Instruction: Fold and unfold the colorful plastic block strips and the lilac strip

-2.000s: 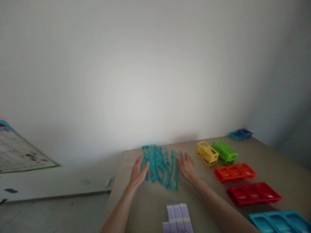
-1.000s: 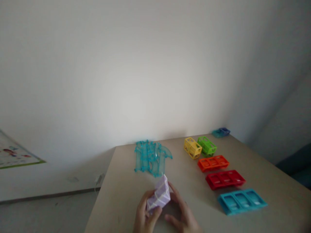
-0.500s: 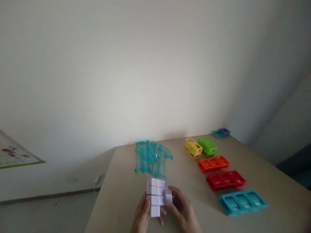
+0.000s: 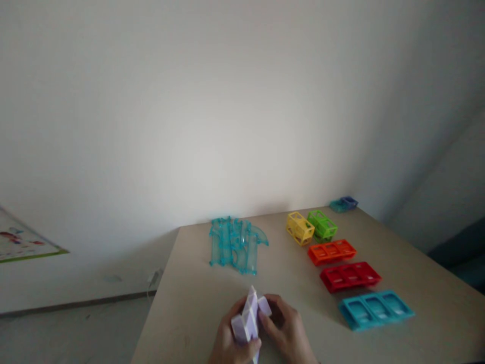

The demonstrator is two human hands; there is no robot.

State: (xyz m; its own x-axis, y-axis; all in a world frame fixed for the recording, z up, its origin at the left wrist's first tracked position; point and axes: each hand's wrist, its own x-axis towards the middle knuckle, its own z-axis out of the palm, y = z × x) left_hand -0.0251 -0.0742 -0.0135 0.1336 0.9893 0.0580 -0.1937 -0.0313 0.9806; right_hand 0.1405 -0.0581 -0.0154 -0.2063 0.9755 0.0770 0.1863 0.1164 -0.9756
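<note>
A lilac-and-white snake puzzle (image 4: 248, 318), made of jointed wedge-shaped segments, is held above the near part of the table. My left hand (image 4: 230, 339) wraps round its left and lower side, the thumb lying across the bottom end. At the upper right one segment sticks out from the body, pinched between the thumb and fingers of my right hand (image 4: 288, 331). Some of the puzzle's lower part is hidden behind my left thumb and fingers.
Clear teal track pieces (image 4: 233, 245) lie beyond my hands on the table (image 4: 182, 303). Rightward are a yellow frame (image 4: 300, 228), green frame (image 4: 322, 226), orange tray (image 4: 332, 252), red tray (image 4: 350, 276) and blue tray (image 4: 375, 309). Small blue pieces (image 4: 344, 203) sit at the far corner.
The snake puzzle has turned from a broad flat face towards me to a narrow, angled view. My left hand has shifted its grip, its thumb now lower across the puzzle. My right hand keeps its pinch.
</note>
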